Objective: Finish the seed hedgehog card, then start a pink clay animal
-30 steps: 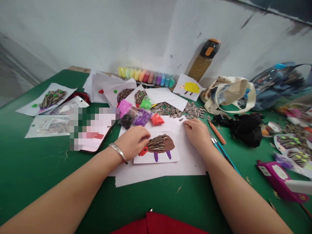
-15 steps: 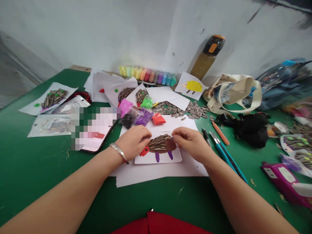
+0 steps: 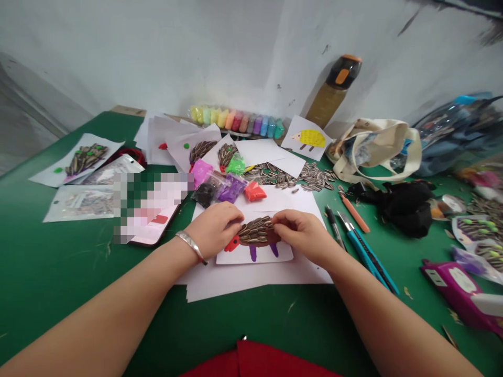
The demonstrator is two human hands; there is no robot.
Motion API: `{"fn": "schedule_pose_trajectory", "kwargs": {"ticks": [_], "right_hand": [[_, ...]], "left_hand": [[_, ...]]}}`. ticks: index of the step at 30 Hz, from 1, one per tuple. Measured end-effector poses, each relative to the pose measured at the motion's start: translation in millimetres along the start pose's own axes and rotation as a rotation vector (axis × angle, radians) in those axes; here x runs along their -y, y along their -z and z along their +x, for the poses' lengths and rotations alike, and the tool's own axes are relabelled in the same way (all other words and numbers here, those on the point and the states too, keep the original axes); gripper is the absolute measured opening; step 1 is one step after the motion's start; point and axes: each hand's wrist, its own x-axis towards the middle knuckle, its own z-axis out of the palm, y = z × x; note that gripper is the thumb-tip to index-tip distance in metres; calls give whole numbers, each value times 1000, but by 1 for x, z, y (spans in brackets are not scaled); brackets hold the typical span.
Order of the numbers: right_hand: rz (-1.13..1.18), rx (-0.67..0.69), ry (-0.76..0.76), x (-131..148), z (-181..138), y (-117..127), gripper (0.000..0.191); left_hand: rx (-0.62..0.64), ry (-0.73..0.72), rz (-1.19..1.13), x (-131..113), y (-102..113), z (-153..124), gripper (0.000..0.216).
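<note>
Both left hand (image 3: 216, 225) and right hand (image 3: 302, 230), grip narrow, at opposite card (image 3: 232, 256) edges, table (image 3: 251, 314) nearside

Single head-worn view, facing forward and obliquely down across the green worktop (image 3: 275, 317) towards the wall (image 3: 157, 63), which fills the upper frame. The forearms (image 3: 102, 324) enter from lower left and lower right; the seed-covered animal picture (image 3: 255, 230) lies at close range, just below frame centre.

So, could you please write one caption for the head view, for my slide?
Left hand and right hand at a partly seed-covered brown figure on white card, loose striped seeds beyond.
</note>
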Motion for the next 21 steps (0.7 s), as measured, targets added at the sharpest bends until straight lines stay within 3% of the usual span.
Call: {"fn": "schedule_pose_trajectory", "kwargs": {"ticks": [8,16,21], "right_hand": [[-127,-37,60,-2,0,-2,17],[-389,-80,284,0,0,-4,17],[-448,-86,343,0,-2,-6,19]], "left_hand": [[-2,2,5,1,0,-1,16],[-3,1,0,1,0,-1,15],[-8,1,4,0,0,-1,17]]}}
